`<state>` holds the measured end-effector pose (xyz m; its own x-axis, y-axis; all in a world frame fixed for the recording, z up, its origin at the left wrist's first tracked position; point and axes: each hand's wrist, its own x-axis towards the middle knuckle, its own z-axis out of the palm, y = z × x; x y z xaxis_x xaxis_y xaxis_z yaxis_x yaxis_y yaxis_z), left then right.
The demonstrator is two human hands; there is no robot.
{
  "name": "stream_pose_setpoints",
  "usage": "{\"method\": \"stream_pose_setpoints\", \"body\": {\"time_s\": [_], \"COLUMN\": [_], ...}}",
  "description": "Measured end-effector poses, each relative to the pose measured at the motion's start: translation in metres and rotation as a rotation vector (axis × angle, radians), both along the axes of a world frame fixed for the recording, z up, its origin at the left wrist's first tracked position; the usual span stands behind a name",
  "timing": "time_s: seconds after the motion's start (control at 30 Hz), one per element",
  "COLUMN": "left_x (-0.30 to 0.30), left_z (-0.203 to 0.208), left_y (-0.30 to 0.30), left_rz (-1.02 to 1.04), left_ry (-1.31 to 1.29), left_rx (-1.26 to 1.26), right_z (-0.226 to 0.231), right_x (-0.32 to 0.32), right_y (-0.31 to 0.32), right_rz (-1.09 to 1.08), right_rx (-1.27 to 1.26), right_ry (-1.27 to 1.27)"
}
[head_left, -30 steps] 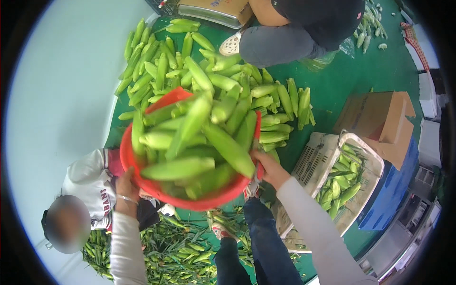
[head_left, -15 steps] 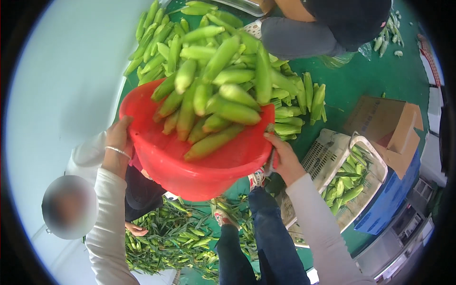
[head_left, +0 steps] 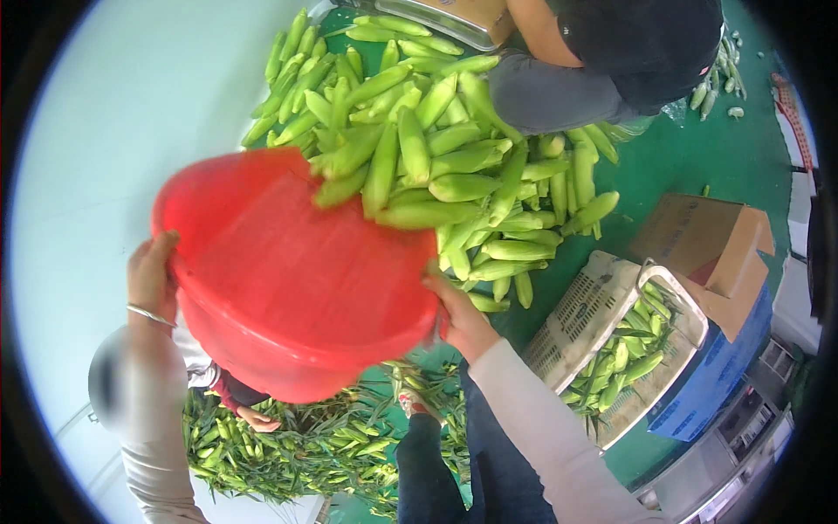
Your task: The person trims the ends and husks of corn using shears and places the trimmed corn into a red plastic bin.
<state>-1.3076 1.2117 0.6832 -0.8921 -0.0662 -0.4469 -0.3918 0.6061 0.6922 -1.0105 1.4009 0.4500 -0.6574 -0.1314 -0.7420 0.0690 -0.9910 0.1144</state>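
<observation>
My left hand [head_left: 153, 278] grips the left rim of a large red plastic tub [head_left: 288, 262], and my right hand [head_left: 463, 316] has hold of its right rim. The tub is tilted away from me, its inside mostly bare. At its far lip, ears of corn in green husks [head_left: 415, 144] spill onto a big heap of the same on the green floor. A few ears at the lip are blurred. Both sets of fingers curl round the rim.
A person in dark clothes [head_left: 567, 83] crouches beyond the heap at the right. A white crate [head_left: 576, 306] with corn, a cardboard box [head_left: 698, 236] and a blue box [head_left: 716, 384] stand right. Loose husks and corn [head_left: 297, 445] cover the near floor, where another person's hand [head_left: 259, 421] shows.
The tub has swung left and tipped further. Most of the corn in it has slid out over the far lip onto the heap.
</observation>
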Motion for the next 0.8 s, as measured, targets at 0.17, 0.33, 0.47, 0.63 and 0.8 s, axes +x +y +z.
{"method": "stream_pose_setpoints", "body": {"time_s": [0.17,0.33,0.47,0.63,0.8], "left_x": [-0.023,0.037,0.167,0.323,0.456], "left_z": [0.053,0.121,0.119,0.105,0.121], "left_y": [0.014,-0.029,0.001,-0.03,-0.13], "left_rz": [0.009,-0.048,-0.135,-0.218,-0.155], "left_ry": [0.083,0.118,0.126,0.333,0.463], "left_rx": [0.212,0.183,0.139,0.254,0.155], "right_z": [0.012,0.023,0.079,0.048,0.06], "right_x": [-0.065,-0.036,0.044,0.185,0.276], "right_y": [0.0,-0.004,0.023,0.006,-0.034], "right_rz": [0.138,0.194,0.264,0.446,0.642], "right_rx": [-0.025,0.255,0.318,0.259,0.239], "right_ry": [0.2,0.458,0.083,0.007,-0.194]}}
